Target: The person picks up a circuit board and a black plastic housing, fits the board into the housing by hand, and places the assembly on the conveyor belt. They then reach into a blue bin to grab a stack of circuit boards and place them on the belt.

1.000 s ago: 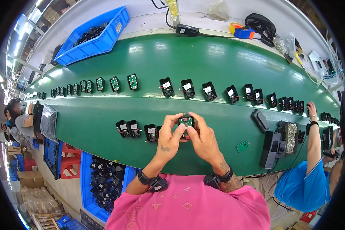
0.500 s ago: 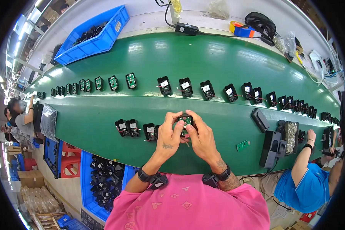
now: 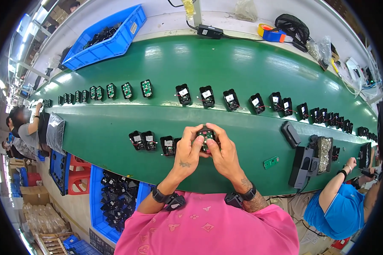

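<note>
Between my two hands sits a small black plastic housing with a green circuit board (image 3: 207, 134) inside it, board side up. My left hand (image 3: 187, 148) grips its left side, thumb pressed on the board. From the other side my right hand (image 3: 225, 153) holds it, its thumb also on the board near the lower end. The housing's lower end is partly hidden by the thumbs. Just left of my left hand stand several open black housings (image 3: 149, 140) with white labels and wires; one is partly covered by that hand. A loose green circuit board (image 3: 271, 162) lies to the right.
A row of housings (image 3: 207, 97) crosses the green bench (image 3: 127, 114). A blue crate (image 3: 127, 40) stands at the back left, a blue bin (image 3: 95, 204) below the bench edge. Right are a grey-black device (image 3: 301, 165), a tray of small metal parts (image 3: 325, 155) and a co-worker's arm (image 3: 340, 176).
Both thumbs stay pressed on the board, and the housing has barely shifted in my hands. The co-worker's hand at the right has moved slightly right and nearer.
</note>
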A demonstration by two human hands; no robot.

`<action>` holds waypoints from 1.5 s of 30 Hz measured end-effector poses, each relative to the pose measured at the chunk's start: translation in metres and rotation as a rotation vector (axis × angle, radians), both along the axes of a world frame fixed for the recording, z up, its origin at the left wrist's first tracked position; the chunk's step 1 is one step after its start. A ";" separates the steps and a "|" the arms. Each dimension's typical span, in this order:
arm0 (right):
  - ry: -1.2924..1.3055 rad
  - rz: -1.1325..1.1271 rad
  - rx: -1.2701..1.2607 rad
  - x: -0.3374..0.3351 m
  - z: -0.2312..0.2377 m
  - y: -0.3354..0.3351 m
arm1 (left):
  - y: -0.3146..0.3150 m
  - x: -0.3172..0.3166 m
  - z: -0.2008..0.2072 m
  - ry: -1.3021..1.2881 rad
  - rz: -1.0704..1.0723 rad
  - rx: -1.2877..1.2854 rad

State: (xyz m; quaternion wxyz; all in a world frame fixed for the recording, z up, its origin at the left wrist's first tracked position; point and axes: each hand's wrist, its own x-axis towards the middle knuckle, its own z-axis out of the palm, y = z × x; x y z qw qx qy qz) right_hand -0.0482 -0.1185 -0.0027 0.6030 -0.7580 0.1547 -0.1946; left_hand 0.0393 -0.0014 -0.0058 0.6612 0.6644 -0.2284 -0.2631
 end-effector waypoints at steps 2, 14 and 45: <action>-0.007 0.014 0.006 0.000 0.000 0.001 | 0.000 0.001 0.001 -0.007 0.009 0.004; -0.146 0.017 0.088 0.004 -0.022 0.003 | 0.000 -0.007 -0.004 -0.382 0.087 -0.029; 0.653 -0.683 -0.547 -0.178 -0.039 -0.074 | -0.012 0.253 -0.094 -0.471 0.202 0.444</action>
